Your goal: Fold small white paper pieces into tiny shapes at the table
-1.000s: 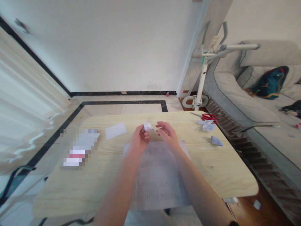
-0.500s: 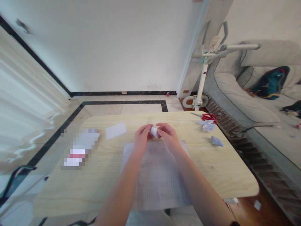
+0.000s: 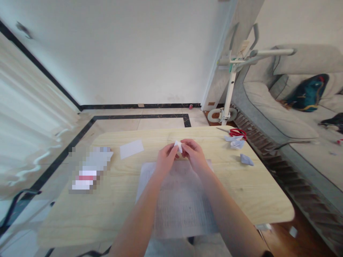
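Between my two hands is a small folded piece of white paper (image 3: 178, 145), held above the far edge of a large printed sheet. My left hand (image 3: 166, 159) pinches it from the left with thumb and fingers. From the right, my right hand (image 3: 193, 153) grips its other side, fingers curled around. Parts of the paper are hidden behind the fingertips. The large printed sheet (image 3: 184, 203) lies flat under my forearms, its print too blurred to read. A plain white slip of paper (image 3: 132, 149) rests on the table to the left of my hands.
The light wooden table (image 3: 257, 192) has rounded corners. Red-handled scissors (image 3: 237, 133) lie at its far right, beside folded white paper (image 3: 236, 142) and a folded bluish paper piece (image 3: 246, 160). A pixelated item (image 3: 92, 167) is at the left. A grey sofa (image 3: 289, 117) stands at the right.
The folded paper has been turned in my fingers and now shows a pointed, more upright shape. Both hands have shifted slightly to the right.
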{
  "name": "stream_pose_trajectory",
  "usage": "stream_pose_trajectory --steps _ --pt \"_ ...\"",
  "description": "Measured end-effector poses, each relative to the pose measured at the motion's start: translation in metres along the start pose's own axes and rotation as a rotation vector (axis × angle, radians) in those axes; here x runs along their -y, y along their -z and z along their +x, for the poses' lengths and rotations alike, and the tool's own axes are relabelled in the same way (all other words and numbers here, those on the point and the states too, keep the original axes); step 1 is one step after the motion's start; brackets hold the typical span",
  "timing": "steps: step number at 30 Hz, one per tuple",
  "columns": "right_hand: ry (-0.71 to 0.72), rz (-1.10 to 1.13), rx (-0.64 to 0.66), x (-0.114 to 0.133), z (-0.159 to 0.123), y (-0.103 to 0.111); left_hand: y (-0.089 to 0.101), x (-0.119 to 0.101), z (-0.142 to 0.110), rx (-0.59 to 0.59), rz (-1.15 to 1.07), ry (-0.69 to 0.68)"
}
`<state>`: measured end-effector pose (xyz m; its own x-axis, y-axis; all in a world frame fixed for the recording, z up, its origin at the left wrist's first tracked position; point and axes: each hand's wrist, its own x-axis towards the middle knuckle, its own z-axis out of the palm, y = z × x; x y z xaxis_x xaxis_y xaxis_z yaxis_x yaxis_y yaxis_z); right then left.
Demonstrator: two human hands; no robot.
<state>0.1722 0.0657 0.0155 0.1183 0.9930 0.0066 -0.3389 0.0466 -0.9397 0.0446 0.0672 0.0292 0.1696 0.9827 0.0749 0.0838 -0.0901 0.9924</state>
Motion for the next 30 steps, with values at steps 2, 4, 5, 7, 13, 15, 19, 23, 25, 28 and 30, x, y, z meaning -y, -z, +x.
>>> stream_pose_trajectory --steps 2,4,5,7,13,15,19,23,25,28,30 --pt "-0.018 -0.009 0.045 0.0010 -0.0010 -0.0004 0.0004 0.0020 0.0008 -0.009 0.002 0.012" --pt "-0.034 -0.017 0.094 0.0025 -0.0023 -0.0011 0.0009 0.0032 0.0013 -0.013 -0.006 0.022" --pt "-0.037 -0.022 0.109 0.0032 -0.0029 -0.0015 0.0010 0.0033 0.0014 -0.012 -0.009 0.022" --pt "-0.035 -0.031 0.114 0.0043 -0.0036 -0.0022 0.0010 0.0029 0.0012 0.000 -0.010 0.023" --pt "-0.048 -0.063 0.089 0.0035 -0.0031 -0.0008 0.0009 0.0048 0.0018 0.048 -0.018 0.038" --pt "-0.078 -0.093 0.121 0.0034 -0.0038 0.0000 0.0013 0.0063 0.0023 0.035 -0.014 0.054" --pt "-0.102 -0.128 0.200 0.0043 -0.0056 0.0014 0.0026 0.0075 0.0020 0.040 -0.003 0.047" --pt "-0.102 -0.103 0.206 0.0046 -0.0048 0.0026 0.0044 0.0074 0.0017 0.085 -0.004 0.029" --pt "-0.094 -0.087 0.189 0.0043 -0.0038 0.0025 0.0050 0.0074 0.0017 0.102 0.002 0.027" --pt "-0.077 -0.080 0.167 0.0031 -0.0026 0.0018 0.0051 0.0071 0.0013 0.105 0.008 0.019" --pt "-0.071 -0.091 0.157 0.0019 -0.0021 0.0015 0.0046 0.0068 0.0008 0.098 0.009 0.021"
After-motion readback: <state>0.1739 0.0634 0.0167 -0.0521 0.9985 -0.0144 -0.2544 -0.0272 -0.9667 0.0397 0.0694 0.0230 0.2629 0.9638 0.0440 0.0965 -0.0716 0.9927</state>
